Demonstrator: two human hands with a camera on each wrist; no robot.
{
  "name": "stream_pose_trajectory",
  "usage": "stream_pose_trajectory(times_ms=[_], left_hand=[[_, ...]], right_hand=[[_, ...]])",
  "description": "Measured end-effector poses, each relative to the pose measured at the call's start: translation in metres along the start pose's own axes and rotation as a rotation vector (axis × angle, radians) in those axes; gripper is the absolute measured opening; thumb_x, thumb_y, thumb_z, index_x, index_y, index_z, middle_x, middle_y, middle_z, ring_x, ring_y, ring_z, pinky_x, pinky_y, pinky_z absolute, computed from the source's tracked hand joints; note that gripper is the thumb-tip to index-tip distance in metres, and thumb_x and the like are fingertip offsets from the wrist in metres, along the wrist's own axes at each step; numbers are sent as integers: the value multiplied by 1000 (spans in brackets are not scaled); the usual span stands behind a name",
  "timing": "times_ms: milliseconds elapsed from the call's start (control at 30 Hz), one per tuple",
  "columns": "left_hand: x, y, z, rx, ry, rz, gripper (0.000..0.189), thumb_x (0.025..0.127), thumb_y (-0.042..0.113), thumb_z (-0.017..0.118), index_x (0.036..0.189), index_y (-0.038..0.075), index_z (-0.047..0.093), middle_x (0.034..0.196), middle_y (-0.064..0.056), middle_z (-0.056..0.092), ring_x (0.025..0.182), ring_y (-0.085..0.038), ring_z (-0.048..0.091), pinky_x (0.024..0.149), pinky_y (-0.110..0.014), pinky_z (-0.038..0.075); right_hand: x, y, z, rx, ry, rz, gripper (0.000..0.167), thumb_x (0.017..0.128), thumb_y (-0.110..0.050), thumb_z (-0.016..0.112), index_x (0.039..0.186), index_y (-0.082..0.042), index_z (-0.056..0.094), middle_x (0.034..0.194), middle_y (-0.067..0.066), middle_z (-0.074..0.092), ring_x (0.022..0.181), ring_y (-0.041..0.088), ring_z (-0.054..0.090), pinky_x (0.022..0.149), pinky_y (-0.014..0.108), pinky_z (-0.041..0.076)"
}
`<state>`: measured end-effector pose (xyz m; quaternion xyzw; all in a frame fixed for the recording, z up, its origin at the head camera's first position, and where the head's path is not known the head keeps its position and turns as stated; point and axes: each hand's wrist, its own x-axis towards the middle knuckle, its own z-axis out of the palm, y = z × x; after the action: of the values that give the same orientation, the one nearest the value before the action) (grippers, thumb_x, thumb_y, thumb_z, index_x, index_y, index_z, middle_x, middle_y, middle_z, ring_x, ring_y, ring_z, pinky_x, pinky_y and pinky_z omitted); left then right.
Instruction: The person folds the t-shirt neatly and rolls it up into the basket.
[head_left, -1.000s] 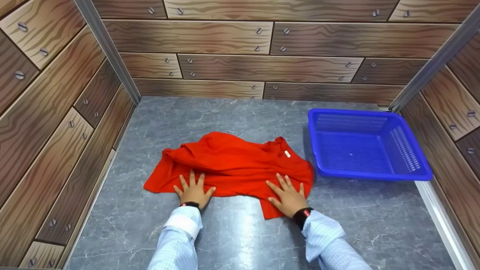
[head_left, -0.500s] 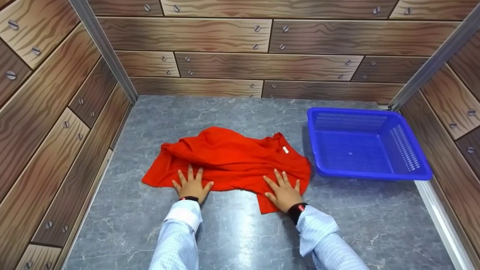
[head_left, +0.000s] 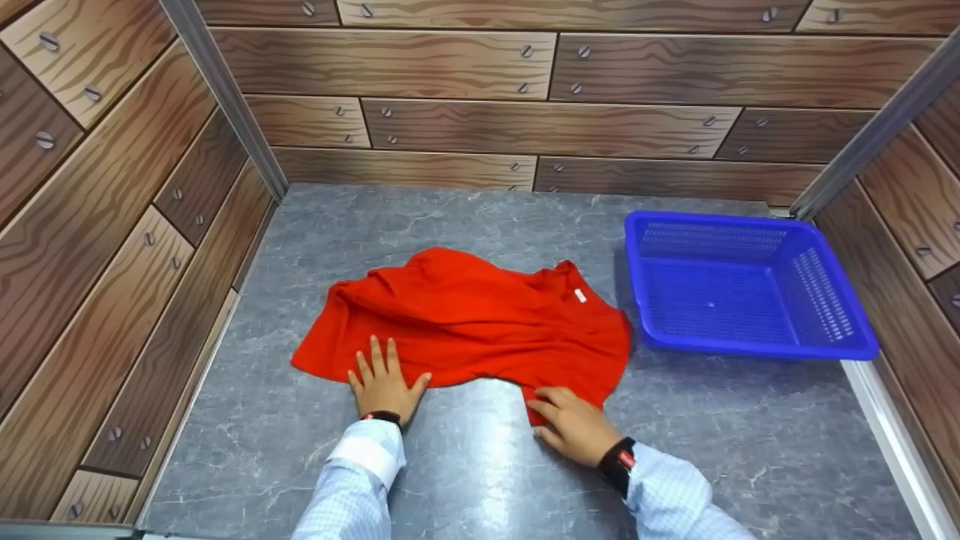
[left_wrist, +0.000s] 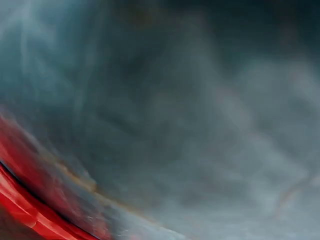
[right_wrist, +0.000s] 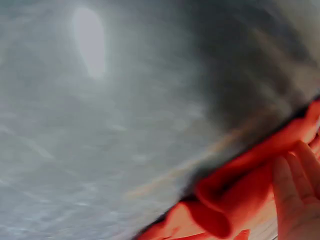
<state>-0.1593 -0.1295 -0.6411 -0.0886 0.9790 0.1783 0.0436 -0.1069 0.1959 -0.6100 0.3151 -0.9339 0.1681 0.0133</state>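
Observation:
A red short-sleeved shirt [head_left: 465,307] lies spread and wrinkled on the grey tabletop, its collar with a white label to the right. My left hand [head_left: 386,390] rests flat on its near edge, fingers spread, towards the left end. At the sleeve that sticks out towards me, my right hand [head_left: 577,427] touches the cloth with its fingers close together. In the right wrist view those fingers [right_wrist: 290,185] look fairly straight against the rumpled red cloth [right_wrist: 245,195]; the thumb is not visible there. The left wrist view is blurred, with a red strip in its lower left corner.
A blue plastic basket [head_left: 637,300] with perforated sides stands right of the shirt, near the right wall. Wood-patterned panels [head_left: 450,64] close off the back and both sides. A metal rail [head_left: 885,420] runs along the table's right edge.
My right hand has slid towards me from the shirt's body to the sleeve, and its spread fingers have drawn together. The left hand stays flat on the near edge.

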Motion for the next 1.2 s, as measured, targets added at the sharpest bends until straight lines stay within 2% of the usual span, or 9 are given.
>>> stream_pose_trajectory(times_ms=[133, 333, 433, 633, 800, 900, 967, 1100, 1200], left_hand=[[-1, 0, 4, 10, 5, 4, 96, 87, 67, 54, 157, 12, 20, 164, -18, 11, 148, -51, 9, 116, -70, 7], [-2, -1, 5, 28, 3, -8, 93, 88, 67, 53, 156, 11, 23, 163, -20, 16, 148, -51, 10, 115, -70, 8], [-2, -1, 4, 29, -6, -16, 92, 88, 66, 53, 156, 12, 24, 163, -19, 15, 148, -51, 9, 115, -70, 8], [-4, -2, -1, 27, -17, -13, 91, 88, 66, 54, 155, 11, 28, 163, -19, 16, 147, -53, 10, 114, -71, 10], [-10, -8, -13, -1, -71, -9, 92, 86, 64, 59, 155, 12, 28, 163, -21, 13, 145, -57, 10, 112, -73, 12], [-17, -15, -20, -5, -120, -11, 94, 84, 63, 62, 155, 12, 27, 163, -23, 10, 143, -60, 10, 110, -76, 15], [-21, -18, -24, 4, -149, -5, 96, 83, 62, 63, 155, 12, 27, 163, -24, 10, 142, -61, 11, 108, -77, 17], [-28, -21, -29, 12, -171, 7, 96, 83, 61, 64, 155, 10, 28, 161, -28, 12, 140, -64, 12, 105, -79, 19], [-32, -19, -32, 28, -173, 1, 95, 83, 61, 65, 154, 10, 30, 161, -28, 14, 140, -64, 14, 103, -80, 21]], right_hand=[[-11, -1, -2, -36, -61, 17, 46, 91, -34, 67, 126, -4, 65, 132, 11, 60, 123, 29, 55, 101, 46, 48], [-27, -4, -4, -23, -101, -5, 41, 93, -36, 64, 122, -6, 68, 126, 4, 63, 117, 24, 56, 98, 44, 48], [-35, -7, -5, -1, -95, -45, 37, 93, -33, 64, 119, -7, 70, 123, 2, 64, 112, 22, 57, 94, 42, 50], [-47, -17, -5, 15, -32, -162, 26, 90, -29, 68, 107, -10, 74, 112, -2, 65, 96, 16, 57, 80, 34, 51], [-45, -22, -11, 116, -50, -203, 15, 91, -26, 67, 100, -16, 75, 99, -6, 67, 88, 11, 61, 74, 27, 52], [-33, -17, -16, 220, -44, -159, 14, 92, -22, 66, 101, -15, 74, 94, -7, 69, 86, 10, 65, 75, 27, 53], [-20, -7, -20, 260, 11, -101, 14, 92, -17, 66, 103, -12, 73, 96, -4, 70, 89, 13, 66, 79, 31, 54], [10, 21, -27, 244, 135, 88, 24, 90, -12, 66, 114, -8, 69, 117, 11, 67, 110, 28, 63, 94, 46, 51], [30, 40, -31, 211, 135, 218, 38, 90, -14, 66, 128, -7, 63, 138, 20, 55, 127, 40, 52, 105, 55, 42]])
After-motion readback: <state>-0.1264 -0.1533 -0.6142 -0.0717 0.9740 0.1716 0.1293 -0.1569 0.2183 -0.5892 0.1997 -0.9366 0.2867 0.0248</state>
